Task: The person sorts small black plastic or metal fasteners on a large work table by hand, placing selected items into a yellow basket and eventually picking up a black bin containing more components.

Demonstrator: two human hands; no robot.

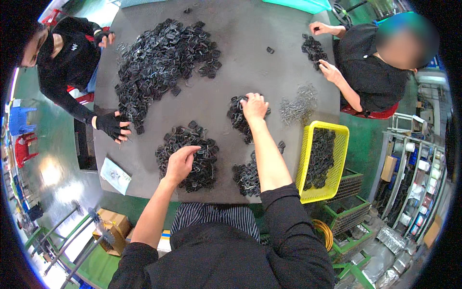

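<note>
My left hand (180, 164) is over the near pile of small black plastic pieces (204, 173), its fingers curled together. Anything it holds is hidden. Farther off and to the right, my right hand (255, 107) reaches onto a smaller heap of black pieces (236, 115). Its fingers are bent, slightly apart, with the tips touching the heap. Below my right forearm, on its left side, lies another heap of black pieces (246, 179). The pieces look like small open-framed buckles, but they are too small to make out exactly.
A yellow basket (304, 159) of black pieces stands at the right. Near it lie silvery metal bits (297, 107). A large black pile (159, 62) fills the far left. A co-worker's gloved hand (113, 126) and another person's hand (331, 72) are at the sides. A plastic bag (115, 175) lies near left.
</note>
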